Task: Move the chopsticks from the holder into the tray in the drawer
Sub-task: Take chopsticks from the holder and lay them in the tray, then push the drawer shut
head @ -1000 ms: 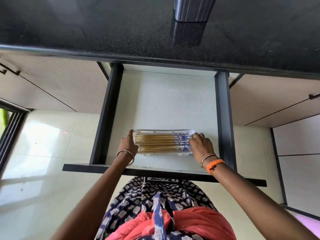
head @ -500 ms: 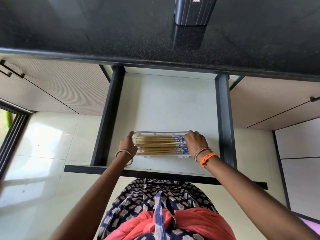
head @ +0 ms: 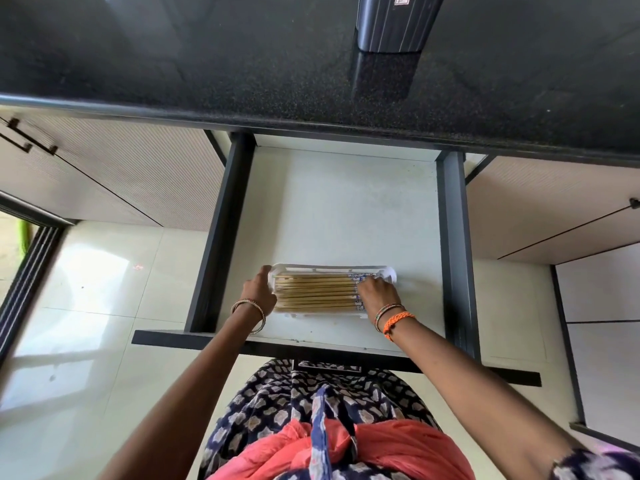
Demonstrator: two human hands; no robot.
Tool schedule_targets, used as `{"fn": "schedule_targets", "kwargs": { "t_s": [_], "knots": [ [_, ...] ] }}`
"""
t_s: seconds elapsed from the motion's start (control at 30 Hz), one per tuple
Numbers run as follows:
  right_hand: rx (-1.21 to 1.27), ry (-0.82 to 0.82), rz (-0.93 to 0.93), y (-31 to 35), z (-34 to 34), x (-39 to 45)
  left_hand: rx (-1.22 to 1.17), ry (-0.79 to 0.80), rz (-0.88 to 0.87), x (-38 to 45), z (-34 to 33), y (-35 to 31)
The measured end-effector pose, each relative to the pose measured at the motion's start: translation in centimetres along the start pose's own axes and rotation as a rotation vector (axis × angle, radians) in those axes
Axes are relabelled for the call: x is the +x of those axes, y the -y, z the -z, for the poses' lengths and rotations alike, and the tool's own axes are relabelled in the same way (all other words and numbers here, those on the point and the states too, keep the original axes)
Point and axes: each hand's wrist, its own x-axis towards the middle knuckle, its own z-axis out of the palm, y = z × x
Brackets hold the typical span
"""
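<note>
drawer (head: 346, 209) is pulled out under the dark worktop (head: 207, 57), w/ a white tray (head: 329, 267) near its front edge, lying crosswise. chopsticks (head: 315, 292) lie flat in the tray, side by side, between the two hands; patterned blue/white ends point toward the right hand.

left hand (head: 259, 289) sits at the tray's left end, thumb up against the corner, fingers curled. can't tell if it grips the rim or just presses on it, since its far side is hidden.

right hand (head: 377, 294) is on top of the patterned ends at the tray's right end, fingers bent down onto the sticks. it covers most of those ends and part of the tray rim; can't tell whether the fingers are closed on any stick or only resting on them.

holder (head: 394, 22) stands on the worktop, well beyond the right hand, dark and ribbed, its top cut off by the frame edge; inside not visible. tray's near wall is only partly seen, blurred.
</note>
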Motion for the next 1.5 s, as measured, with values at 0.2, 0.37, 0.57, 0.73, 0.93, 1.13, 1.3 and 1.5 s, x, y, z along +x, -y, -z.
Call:
{"fn": "schedule_targets", "kwargs": {
  "t_s": [0.2,0.37,0.57,0.73,0.93,1.13,1.3,1.5],
  "knots": [
    [0.106,0.010,-0.067,-0.6,0.6,-0.9,0.029,0.014,-0.016,0.2,-0.1,0.0],
    [0.286,-0.227,0.110,-2.0,-0.8,-3.2,0.053,-0.009,-0.016,0.3,-0.3,0.0],
    [0.006,0.032,0.126,-3.0,-1.2,-0.3,0.101,-0.016,-0.012,0.5,-0.6,-0.3],
    [0.022,0.087,0.057,-2.4,-0.9,-1.0,0.109,0.003,-0.082,-0.7,-0.4,-0.2],
    [0.373,-0.159,0.114,-1.4,0.0,-7.8,0.136,0.095,-0.411,-4.0,0.9,0.4],
    [0.347,-0.014,0.139,0.0,0.4,-12.5,0.347,0.509,-0.617,-7.6,1.2,0.0],
    [0.227,-0.157,0.141,1.5,-0.3,-12.9,0.583,0.223,-0.747,-8.9,-0.1,0.6],
    [0.232,-0.282,0.086,1.0,1.4,-10.6,0.617,0.111,-0.697,-6.9,0.8,-1.4]
  ]
}}
